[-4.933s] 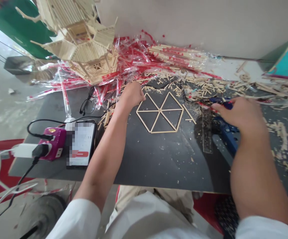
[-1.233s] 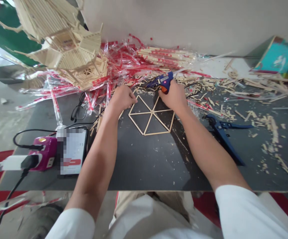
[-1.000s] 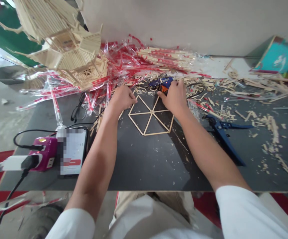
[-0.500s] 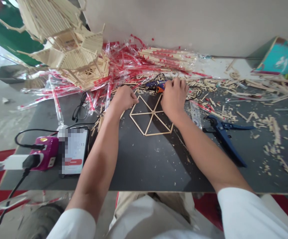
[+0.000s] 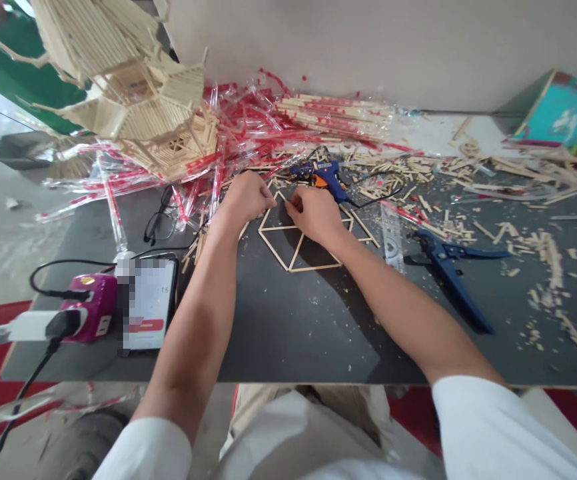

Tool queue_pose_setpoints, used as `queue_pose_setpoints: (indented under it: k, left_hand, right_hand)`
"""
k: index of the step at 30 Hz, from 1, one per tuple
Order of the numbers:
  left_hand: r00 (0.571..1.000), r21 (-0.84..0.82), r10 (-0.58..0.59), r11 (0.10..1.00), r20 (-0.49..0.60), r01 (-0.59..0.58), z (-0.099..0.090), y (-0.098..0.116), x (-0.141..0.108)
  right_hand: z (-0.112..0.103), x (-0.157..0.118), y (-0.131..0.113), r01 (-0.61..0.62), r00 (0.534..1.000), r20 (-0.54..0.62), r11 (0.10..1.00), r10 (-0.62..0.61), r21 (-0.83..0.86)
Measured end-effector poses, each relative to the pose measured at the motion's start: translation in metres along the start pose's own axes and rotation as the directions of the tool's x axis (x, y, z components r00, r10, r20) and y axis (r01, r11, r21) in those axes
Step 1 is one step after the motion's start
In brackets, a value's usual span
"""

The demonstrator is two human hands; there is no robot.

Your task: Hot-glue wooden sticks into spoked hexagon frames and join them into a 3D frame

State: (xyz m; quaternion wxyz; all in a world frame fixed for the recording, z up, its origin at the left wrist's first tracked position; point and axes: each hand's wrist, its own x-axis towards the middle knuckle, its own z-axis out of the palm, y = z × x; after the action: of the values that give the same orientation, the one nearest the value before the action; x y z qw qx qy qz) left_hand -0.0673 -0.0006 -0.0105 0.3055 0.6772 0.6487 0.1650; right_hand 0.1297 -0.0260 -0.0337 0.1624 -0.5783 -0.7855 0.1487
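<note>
A flat hexagonal frame of thin wooden sticks with spokes lies on the dark table. At its upper left corner my left hand is closed in a pinch, fingertips at the frame's side stick. My right hand reaches over the frame's top from the right, thumb and fingers pressed together near the same corner; what it pinches, if anything, is too small to make out. The blue and orange glue gun lies just behind my right hand, untouched.
A stick-built model stands at the back left, beside red and clear wrappers. On the left are a phone, a purple power adapter and glasses. Blue cutters, a clear ruler and stick scraps lie right.
My right hand has let go of the glue gun and moved left and toward me, to the frame's upper left corner. My left hand has stayed in place.
</note>
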Motion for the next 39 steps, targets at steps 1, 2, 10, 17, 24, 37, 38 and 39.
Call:
queue_pose_setpoints:
  k: [1,2,10,17,24,37,38,39]
  left_hand:
    - [1.000,0.002,0.001,1.000,-0.001,-0.001,0.000,0.000,0.000]
    - [1.000,0.004,0.001,1.000,-0.004,-0.001,0.000,0.000,0.000]
    - [1.000,-0.004,-0.009,1.000,-0.003,0.009,0.002,-0.004,0.002]
    - [1.000,-0.012,-0.004,1.000,-0.005,0.004,0.003,-0.006,0.003]
    - [1.000,0.005,0.027,1.000,-0.009,-0.027,0.002,-0.005,0.002]
    - [1.000,0.000,0.000,1.000,-0.006,0.000,0.000,-0.001,0.001]
    - [1.000,0.003,0.001,1.000,-0.010,-0.001,0.001,-0.002,0.001]
    - [1.000,0.007,0.003,1.000,-0.012,-0.003,0.001,-0.003,0.002]
  right_hand:
    - [0.000,0.000,0.000,0.001,1.000,0.001,1.000,-0.001,-0.004]
    - [0.001,0.000,0.000,0.000,1.000,0.002,1.000,0.000,-0.008]
    - [0.004,0.003,0.001,-0.005,1.000,0.004,1.000,0.005,-0.027]
    - [0.002,0.003,0.002,0.010,1.000,0.021,1.000,-0.010,-0.007]
    - [-0.013,0.003,0.001,-0.003,1.000,0.028,0.999,0.002,0.036]
    - [-0.049,0.026,0.084,-0.243,0.970,-0.022,0.967,0.242,-0.073]
    - [-0.048,0.027,0.081,-0.238,0.971,0.013,0.969,0.239,-0.070]
    - [-0.046,0.028,0.079,-0.230,0.972,0.032,0.970,0.233,-0.073]
